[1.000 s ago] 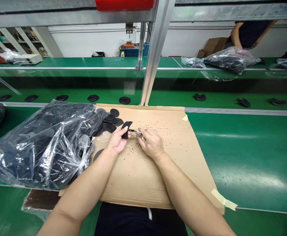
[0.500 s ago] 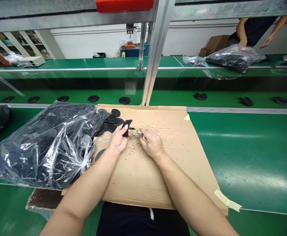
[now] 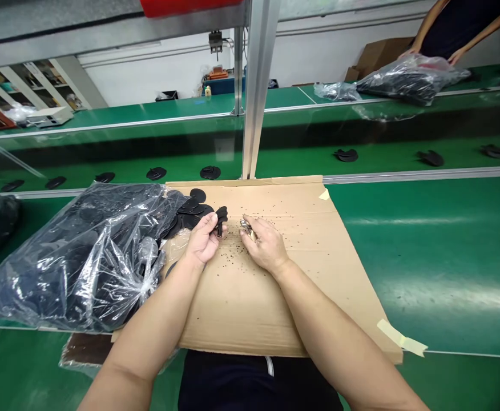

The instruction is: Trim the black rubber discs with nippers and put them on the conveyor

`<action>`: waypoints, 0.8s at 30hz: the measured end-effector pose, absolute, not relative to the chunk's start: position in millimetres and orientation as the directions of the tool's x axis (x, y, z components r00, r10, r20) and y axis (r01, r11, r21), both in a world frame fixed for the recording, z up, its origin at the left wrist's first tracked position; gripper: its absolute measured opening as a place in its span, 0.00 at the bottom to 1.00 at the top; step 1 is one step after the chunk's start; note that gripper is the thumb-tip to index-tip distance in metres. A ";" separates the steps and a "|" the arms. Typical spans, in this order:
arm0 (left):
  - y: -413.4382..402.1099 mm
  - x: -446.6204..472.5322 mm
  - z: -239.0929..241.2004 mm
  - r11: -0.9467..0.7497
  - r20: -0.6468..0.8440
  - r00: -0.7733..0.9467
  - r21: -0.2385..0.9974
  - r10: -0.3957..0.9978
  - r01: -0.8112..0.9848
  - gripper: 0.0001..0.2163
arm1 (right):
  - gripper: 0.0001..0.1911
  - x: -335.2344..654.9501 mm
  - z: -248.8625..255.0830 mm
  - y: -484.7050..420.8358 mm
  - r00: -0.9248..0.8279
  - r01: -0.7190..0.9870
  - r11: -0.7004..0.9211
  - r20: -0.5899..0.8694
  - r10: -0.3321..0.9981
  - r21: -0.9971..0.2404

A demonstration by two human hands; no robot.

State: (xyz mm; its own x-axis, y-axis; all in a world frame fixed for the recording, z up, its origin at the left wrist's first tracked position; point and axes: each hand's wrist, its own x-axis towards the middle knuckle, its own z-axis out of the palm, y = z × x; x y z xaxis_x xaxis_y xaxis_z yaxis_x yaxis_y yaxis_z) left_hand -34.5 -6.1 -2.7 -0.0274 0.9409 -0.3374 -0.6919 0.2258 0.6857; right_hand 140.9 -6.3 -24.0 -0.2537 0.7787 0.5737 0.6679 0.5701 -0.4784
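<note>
My left hand (image 3: 204, 237) pinches a bent black piece (image 3: 221, 217), thin and flexible-looking, upright between thumb and fingers. Opposite it, a short gap away, my right hand (image 3: 267, 241) is closed around a small shiny metal clipper (image 3: 245, 225) whose end points toward the black piece; most of it is hidden in the palm. Both hands are above a cardboard sheet (image 3: 250, 311) strewn with tiny black bits. Flat black discs (image 3: 197, 196) lie in a loose pile just beyond my left hand, spilling from a clear plastic bag (image 3: 74, 257) full of them.
Behind the cardboard, black pieces (image 3: 210, 172) lie spaced along a green strip (image 3: 293, 157). A metal post (image 3: 256, 91) rises at the cardboard's far edge. Masking tape (image 3: 399, 338) marks its near right corner. Across the line, a person's hands (image 3: 458, 56) touch another plastic bag (image 3: 404, 80).
The black piece in my left hand has turned and looks more bunched. The clipper has drawn slightly away from it. The view has tilted a little; the other person's hands are now both on the bag.
</note>
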 end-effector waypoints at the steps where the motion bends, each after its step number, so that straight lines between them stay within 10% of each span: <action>1: -5.9 -34.6 -2.6 0.232 -0.330 -0.005 0.676 0.944 -0.699 0.13 | 0.19 140.6 -23.3 -6.6 -0.270 0.668 0.578 0.572 0.775 -0.468; 24: -12.1 -29.9 3.5 0.411 -0.343 0.234 0.667 0.910 -0.621 0.07 | 0.22 137.8 -7.3 -18.7 -0.574 0.633 0.606 0.234 0.785 -0.481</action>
